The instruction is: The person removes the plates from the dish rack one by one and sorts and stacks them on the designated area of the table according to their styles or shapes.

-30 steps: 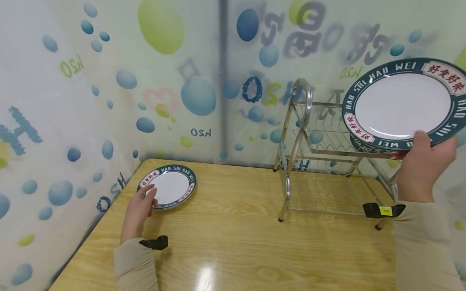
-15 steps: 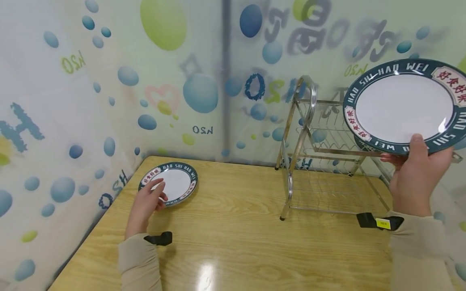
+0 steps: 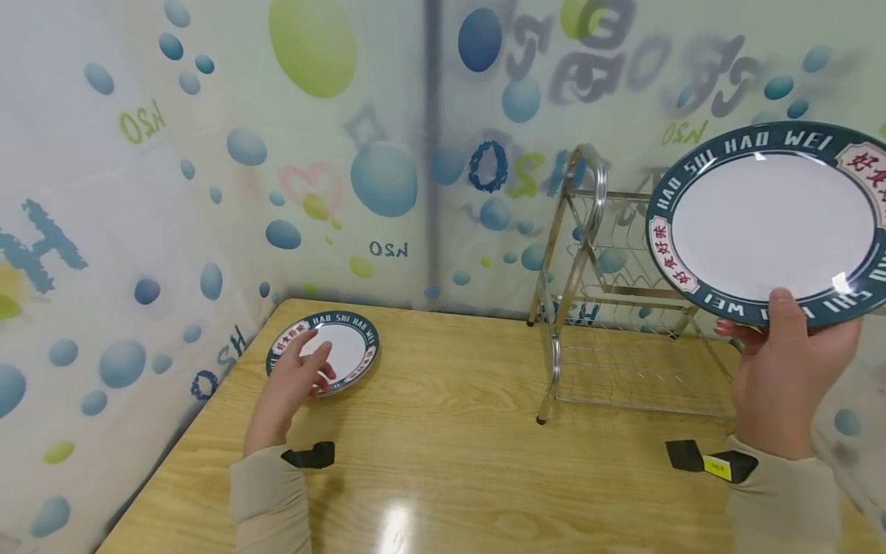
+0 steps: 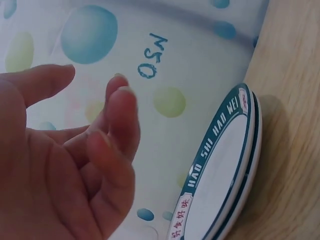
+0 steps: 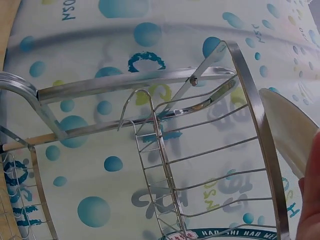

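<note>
My right hand (image 3: 789,377) grips an oval white plate (image 3: 771,223) with a dark green lettered rim, thumb on top near its edge. The plate is held up in front of the wire rack, tilted to face me. In the right wrist view only a pale part of this plate (image 5: 292,130) shows at the right. At the table's far left lies a stack of two similar plates (image 3: 349,350). My left hand (image 3: 294,385) hovers above that stack with fingers loosely bent, holding nothing. The left wrist view shows it apart from the stacked plates (image 4: 220,175).
A metal wire dish rack (image 3: 588,292) with two levels stands at the right back of the wooden table (image 3: 443,462). Low in the right wrist view, another green-rimmed plate (image 5: 235,233) shows at the rack's wires. A patterned curtain (image 3: 388,92) borders the table.
My right hand has drawn the plate slightly lower and nearer to me, away from the rack. My left hand has shifted a little right and up over the stacked plates.
</note>
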Tool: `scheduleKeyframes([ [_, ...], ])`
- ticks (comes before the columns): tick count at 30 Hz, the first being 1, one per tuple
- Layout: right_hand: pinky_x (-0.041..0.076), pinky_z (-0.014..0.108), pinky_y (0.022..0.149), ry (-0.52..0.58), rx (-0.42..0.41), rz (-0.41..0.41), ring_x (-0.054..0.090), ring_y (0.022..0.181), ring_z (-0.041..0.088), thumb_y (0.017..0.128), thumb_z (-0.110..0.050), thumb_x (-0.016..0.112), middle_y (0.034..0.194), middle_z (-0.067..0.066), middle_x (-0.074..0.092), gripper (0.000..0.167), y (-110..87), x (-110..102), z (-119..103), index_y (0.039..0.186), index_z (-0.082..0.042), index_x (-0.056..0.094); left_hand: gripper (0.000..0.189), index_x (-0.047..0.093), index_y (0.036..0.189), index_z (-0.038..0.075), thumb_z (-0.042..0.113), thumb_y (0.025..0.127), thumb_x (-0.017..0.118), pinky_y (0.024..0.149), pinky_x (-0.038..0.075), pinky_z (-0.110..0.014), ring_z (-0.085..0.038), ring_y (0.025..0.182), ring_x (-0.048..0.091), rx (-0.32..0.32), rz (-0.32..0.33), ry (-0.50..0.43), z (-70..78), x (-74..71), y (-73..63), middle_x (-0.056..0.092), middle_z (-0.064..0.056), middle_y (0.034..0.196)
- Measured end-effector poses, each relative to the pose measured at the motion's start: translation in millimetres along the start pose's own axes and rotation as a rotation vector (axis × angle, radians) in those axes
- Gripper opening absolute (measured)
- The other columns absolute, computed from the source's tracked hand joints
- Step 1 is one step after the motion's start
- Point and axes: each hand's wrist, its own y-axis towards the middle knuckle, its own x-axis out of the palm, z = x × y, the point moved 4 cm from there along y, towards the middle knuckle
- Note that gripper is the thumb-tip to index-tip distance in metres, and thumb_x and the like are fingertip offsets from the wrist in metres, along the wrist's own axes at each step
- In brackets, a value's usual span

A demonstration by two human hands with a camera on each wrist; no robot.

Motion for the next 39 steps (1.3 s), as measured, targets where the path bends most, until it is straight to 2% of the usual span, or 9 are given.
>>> scheduleKeyframes([
  [3,0.048,0.027,0.045,0.027,-0.041,-0.01,0.058,0.059,0.028,0.084,0.004,0.053,0.122,0.026,0.04,0.054,-6.3,3,-2,0.133,-0.009,0.034,0.072,0.019,0.142,0.021,0.059,0.085,0.041,0.065,0.045,-0.036,-0.028,0.074,0.058,0.048,-0.007,0.021,7.6,3.8,-1.4,0.059,-0.014,0.089],
  [7,0.047,0.027,0.044,0.065,-0.071,-0.022,0.057,0.055,0.027,0.084,0.007,0.051,0.12,0.029,0.039,0.052,-13.8,6,-4,0.132,-0.005,0.035,0.069,0.024,0.141,0.022,0.06,0.085,0.04,0.064,0.046,-0.038,-0.033,0.074,0.058,0.098,0.054,0.027,15.7,4.7,-3.4,0.059,-0.014,0.085],
  [12,0.046,0.028,0.041,0.102,-0.046,0.037,0.055,0.052,0.028,0.084,0.007,0.051,0.12,0.03,0.039,0.052,-27.3,0,0,0.131,-0.005,0.034,0.072,0.017,0.142,0.023,0.06,0.085,0.04,0.061,0.046,-0.034,-0.03,0.071,0.058,0.1,0.11,0.008,22.4,6.2,-6.0,0.06,-0.015,0.085],
  [17,0.044,0.03,0.038,0.157,-0.041,0.065,0.053,0.048,0.03,0.082,0.009,0.051,0.115,0.034,0.04,0.05,-40.0,-5,6,0.129,0.0,0.037,0.074,0.013,0.143,0.025,0.06,0.084,0.04,0.061,0.046,-0.032,-0.027,0.069,0.058,0.107,0.108,0.005,26.2,9.8,-7.2,0.061,-0.012,0.083],
  [20,0.044,0.03,0.037,0.176,-0.036,0.068,0.055,0.05,0.031,0.082,0.01,0.051,0.115,0.035,0.04,0.05,-46.9,-5,7,0.129,0.001,0.037,0.069,0.022,0.141,0.026,0.061,0.084,0.039,0.06,0.046,-0.033,-0.026,0.069,0.058,0.119,0.106,0.018,25.7,10.4,-8.1,0.06,-0.012,0.083],
  [24,0.043,0.028,0.038,0.155,-0.082,0.012,0.055,0.05,0.029,0.083,0.011,0.048,0.115,0.037,0.038,0.049,-53.1,-1,6,0.13,0.002,0.036,0.06,0.036,0.135,0.028,0.06,0.085,0.039,0.06,0.047,-0.035,-0.028,0.07,0.058,0.153,0.102,0.036,26.9,10.9,-9.4,0.059,-0.012,0.083],
  [28,0.043,0.027,0.038,0.149,-0.119,-0.016,0.053,0.048,0.027,0.084,0.011,0.045,0.112,0.039,0.039,0.047,-57.4,1,7,0.13,0.004,0.036,0.058,0.039,0.133,0.028,0.06,0.085,0.039,0.06,0.046,-0.034,-0.029,0.07,0.057,0.182,0.102,0.049,31.8,12.6,-10.8,0.059,-0.011,0.083],
  [33,0.042,0.028,0.037,0.188,-0.097,-0.002,0.05,0.045,0.027,0.084,0.012,0.045,0.11,0.037,0.041,0.047,-59.1,2,11,0.13,0.004,0.036,0.063,0.033,0.136,0.029,0.063,0.082,0.04,0.061,0.046,-0.035,-0.029,0.071,0.058,0.179,0.095,0.038,36.3,14.2,-10.1,0.059,-0.009,0.082],
  [39,0.043,0.028,0.038,0.186,-0.1,-0.04,0.051,0.046,0.026,0.084,0.012,0.044,0.11,0.037,0.04,0.048,-59.3,4,15,0.13,0.004,0.035,0.062,0.029,0.137,0.031,0.061,0.084,0.04,0.062,0.045,-0.036,-0.027,0.07,0.056,0.174,0.075,0.043,42.5,17.2,-12.2,0.059,-0.01,0.082],
])
